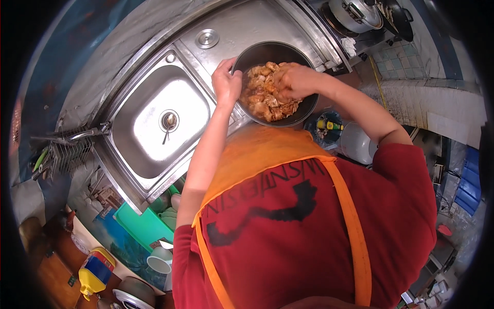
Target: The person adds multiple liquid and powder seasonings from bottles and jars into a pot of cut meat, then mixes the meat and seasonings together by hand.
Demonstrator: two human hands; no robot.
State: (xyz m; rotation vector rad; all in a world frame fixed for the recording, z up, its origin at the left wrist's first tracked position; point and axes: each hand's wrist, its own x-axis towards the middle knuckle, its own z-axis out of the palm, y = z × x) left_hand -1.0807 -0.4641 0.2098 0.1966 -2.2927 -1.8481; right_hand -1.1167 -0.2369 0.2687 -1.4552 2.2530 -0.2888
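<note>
My left hand (227, 85) grips the left rim of a dark round pot (308, 105), thumb on the near side of the edge. The pot stands at the front of the steel sink's drainboard, close against my orange apron. Inside it lies a heap of meat pieces (266, 92) coated in a brown-orange marinade, probably chicken. My right hand (295, 81) reaches in from the right with its fingers down among the pieces. Those fingers are blurred and partly hidden, so I cannot tell whether they hold a piece.
Left of the pot is a sink basin (127, 127) with a spoon (166, 129) at its drain. A strainer plug (207, 38) lies on the drainboard. Beyond, at right, a lidded metal pot (353, 17) sits on a stove. A wire rack (73, 154) holds utensils beside the faucet (87, 133).
</note>
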